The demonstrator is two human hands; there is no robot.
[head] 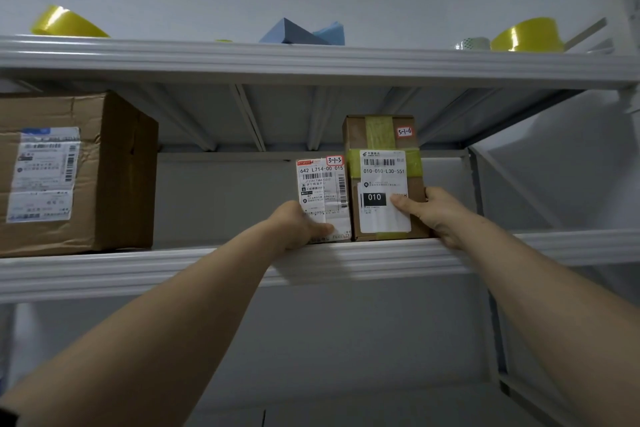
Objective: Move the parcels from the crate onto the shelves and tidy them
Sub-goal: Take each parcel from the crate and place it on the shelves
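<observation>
Pale grey metal shelf (207, 263) in front of me: big brown cardboard box (69, 173) on the left, then a small white-labelled parcel (322, 191) touching a taller brown taped cardboard parcel (381, 149). The shelf above (311, 62) has a yellow tape roll (65, 24) at its left end.

Big box (69, 173) cut by left edge — left hand (298, 225) fingers hidden behind white parcel (322, 191), right hand (440, 215) fingers behind brown parcel (356, 135).
</observation>
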